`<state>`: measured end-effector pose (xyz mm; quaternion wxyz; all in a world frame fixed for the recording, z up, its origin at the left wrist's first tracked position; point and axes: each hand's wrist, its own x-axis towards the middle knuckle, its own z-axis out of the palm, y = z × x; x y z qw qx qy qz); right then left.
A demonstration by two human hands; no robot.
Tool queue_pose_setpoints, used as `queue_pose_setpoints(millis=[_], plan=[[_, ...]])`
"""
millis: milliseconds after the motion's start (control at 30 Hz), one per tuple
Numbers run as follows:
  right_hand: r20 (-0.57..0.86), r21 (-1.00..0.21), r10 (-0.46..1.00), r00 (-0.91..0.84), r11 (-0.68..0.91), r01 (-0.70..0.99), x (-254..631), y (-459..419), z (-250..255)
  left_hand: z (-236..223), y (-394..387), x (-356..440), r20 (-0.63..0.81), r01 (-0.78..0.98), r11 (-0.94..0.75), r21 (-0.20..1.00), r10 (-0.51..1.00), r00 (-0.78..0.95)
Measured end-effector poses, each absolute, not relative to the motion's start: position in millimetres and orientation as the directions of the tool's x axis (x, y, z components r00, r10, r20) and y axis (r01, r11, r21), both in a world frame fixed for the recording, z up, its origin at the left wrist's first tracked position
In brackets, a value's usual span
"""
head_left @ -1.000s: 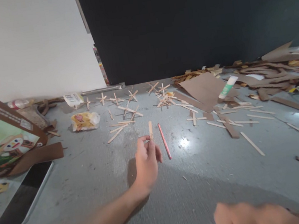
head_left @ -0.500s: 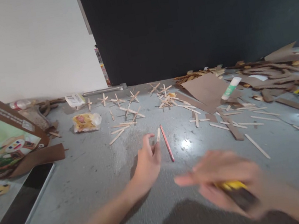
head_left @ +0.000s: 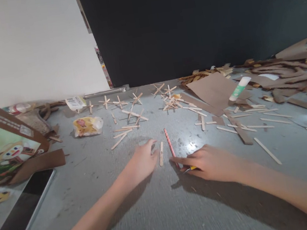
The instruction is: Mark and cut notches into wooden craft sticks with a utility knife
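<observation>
My left hand (head_left: 144, 158) rests on the table with its fingers a little curled and apart, holding nothing. Just right of its fingertips lies a short wooden craft stick (head_left: 161, 153) with a small mark on it. Beyond that is a red-and-white striped pencil (head_left: 169, 143). My right hand (head_left: 207, 162) is closed around what looks like a utility knife (head_left: 193, 167); a bit of yellow and a metal tip show, the rest is hidden in the palm. Its index finger reaches over the pencil's near end; whether it touches cannot be made out.
Crossed craft sticks (head_left: 171, 102) stand at the back, with loose sticks (head_left: 267, 150) at right. A glue stick (head_left: 240, 88) leans among cardboard pieces (head_left: 210, 91). At left are a phone (head_left: 25, 205), a printed carton (head_left: 10, 140) and a wrapped snack (head_left: 88, 126).
My right hand has come left and away from me to the pencil, turning palm down with the knife. My left hand has shifted slightly left; the short stick now lies in full view, nearer me.
</observation>
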<state>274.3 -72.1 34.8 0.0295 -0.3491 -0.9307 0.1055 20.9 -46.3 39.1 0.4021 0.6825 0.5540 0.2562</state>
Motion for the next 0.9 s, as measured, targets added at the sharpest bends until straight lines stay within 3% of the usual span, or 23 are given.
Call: queue_pose_setpoints(millis=[100, 200, 333, 433, 533, 767, 900], plan=[[-0.062, -0.180, 0.692, -0.719, 0.701, 0.690, 278, -71, 39, 43, -34, 12, 0.117, 0.566, -0.324, 0.758, 0.921, 0.371], [-0.107, -0.160, 0.707, -0.699, 0.682, 0.714, 286, -66, 44, 39, -25, 8, 0.162, 0.595, -0.483, 0.643, 0.844, 0.511], [-0.105, -0.157, 0.787, -0.608, 0.591, 0.791, 295, -59, 52, 26, -22, 7, 0.084, 0.630, -0.511, 0.585, 0.811, 0.579], [-0.125, -0.211, 0.837, -0.533, 0.503, 0.838, 293, -60, 58, 19, -24, 7, 0.117, 0.618, -0.523, 0.588, 0.810, 0.574], [-0.120, -0.250, 0.804, -0.583, 0.544, 0.801, 285, -60, 59, 16, -25, 6, 0.157, 0.606, -0.552, 0.572, 0.799, 0.580], [-0.085, 0.051, 0.734, -0.674, 0.679, 0.732, 260, -53, 46, 10, -24, 5, 0.200, 0.572, -0.576, 0.584, 0.785, 0.587], [-0.092, 0.110, 0.734, -0.673, 0.679, 0.725, 252, -55, 46, 10, -23, 5, 0.190, 0.592, -0.575, 0.565, 0.789, 0.585]])
